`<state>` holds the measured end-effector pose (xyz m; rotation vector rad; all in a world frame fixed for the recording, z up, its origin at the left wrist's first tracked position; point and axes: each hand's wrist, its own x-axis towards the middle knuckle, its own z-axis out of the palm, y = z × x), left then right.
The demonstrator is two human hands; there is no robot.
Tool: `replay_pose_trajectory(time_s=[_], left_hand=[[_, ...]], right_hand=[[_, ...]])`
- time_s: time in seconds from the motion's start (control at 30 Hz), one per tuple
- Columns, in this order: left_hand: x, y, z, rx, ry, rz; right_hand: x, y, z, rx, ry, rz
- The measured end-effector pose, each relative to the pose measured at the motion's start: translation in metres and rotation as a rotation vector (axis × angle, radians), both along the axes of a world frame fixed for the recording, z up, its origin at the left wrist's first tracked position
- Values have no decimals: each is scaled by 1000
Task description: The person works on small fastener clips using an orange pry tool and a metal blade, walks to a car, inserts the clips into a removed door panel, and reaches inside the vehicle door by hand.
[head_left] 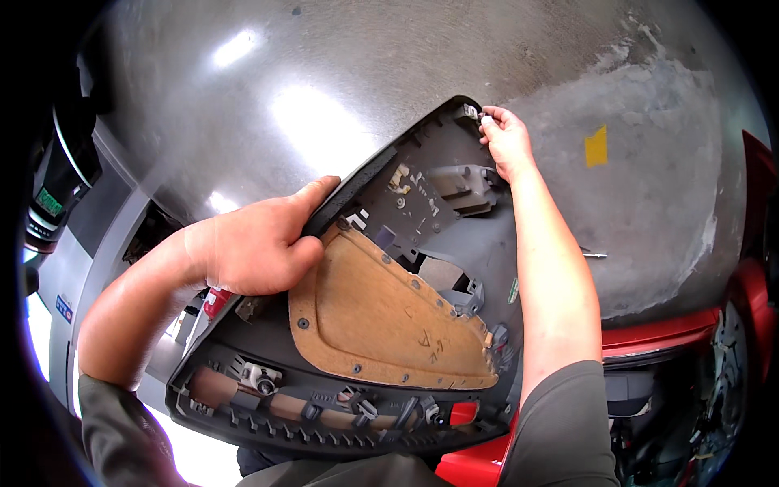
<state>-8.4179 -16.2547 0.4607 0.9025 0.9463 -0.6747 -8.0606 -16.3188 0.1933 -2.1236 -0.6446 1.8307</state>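
A dark grey car door panel (454, 235) is tilted in front of me, its inner side facing up. A tan backing sheet (381, 316), fixed along its border with several small fasteners, covers its middle. My left hand (260, 239) grips the panel's upper left edge, forefinger along the rim; some fingers are hidden. At the far corner my right hand (505, 140) has its fingertips pinched beside a pale clip (469, 112). A tiny light piece shows at those fingertips, too small to name. Along the near side run ribs and a white-grey fitting (261, 377).
Grey concrete floor (649, 195) spreads beyond the panel, with a yellow patch (596, 146) on it. A thin metal rod (595, 256) shows past my right forearm. Red car bodywork (661, 334) stands at the right. A black device with a green display (49, 202) is at the far left.
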Motion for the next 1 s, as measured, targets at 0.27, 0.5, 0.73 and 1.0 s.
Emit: replay_pose_trajectory(time_s=[0.27,0.5,0.73,1.0], left_hand=[[-5,-4,-3,14,-42,15],[-3,0,-1,-16,-17,5],[-1,0,-1,-7,-21,8],[-1,0,-1,-11,-19,-2]], right_hand=[[-13,-6,0,57,-27,55],[-12,-3,0,42,-37,109],[-11,-2,0,61,-40,124],[-11,-2,2,57,-54,139]])
